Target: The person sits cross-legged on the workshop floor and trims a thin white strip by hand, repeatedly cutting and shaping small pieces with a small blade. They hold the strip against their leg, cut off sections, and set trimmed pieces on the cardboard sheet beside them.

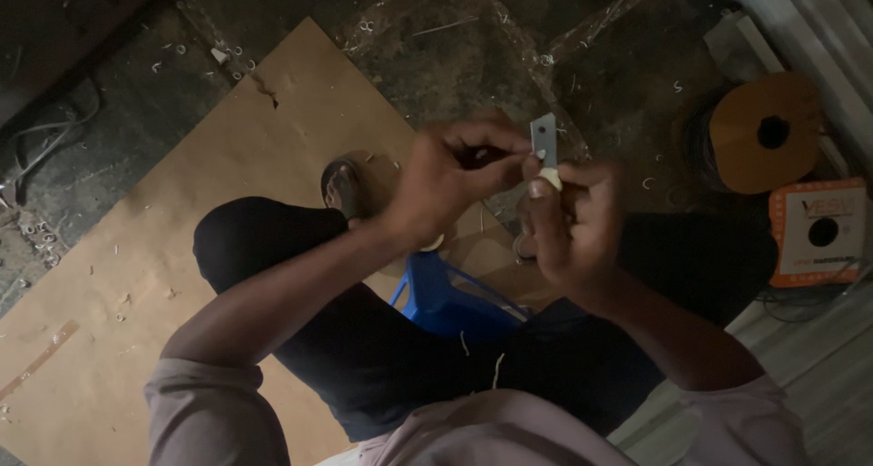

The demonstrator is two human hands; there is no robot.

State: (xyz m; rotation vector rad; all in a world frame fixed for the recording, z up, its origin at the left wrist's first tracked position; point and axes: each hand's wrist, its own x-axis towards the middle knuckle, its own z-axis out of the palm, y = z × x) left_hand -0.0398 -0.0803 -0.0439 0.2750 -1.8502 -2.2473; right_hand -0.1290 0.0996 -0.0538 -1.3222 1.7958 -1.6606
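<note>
My left hand [450, 180] pinches the handle of a small utility knife, whose grey blade [544, 140] sticks up between my two hands. My right hand [573, 225] is closed around a small pale piece [549, 179] that touches the foot of the blade. Both hands are held above my knees in dark trousers. I sit on a blue plastic stool [450, 298], partly hidden by my legs.
A brown board [145, 275] lies on the dark floor at the left, strewn with pale shavings. My sandalled foot [341, 186] rests on it. A round orange-brown reel [764, 134] and an orange boxed wire coil [818, 231] sit at the right. Cables [45, 139] lie far left.
</note>
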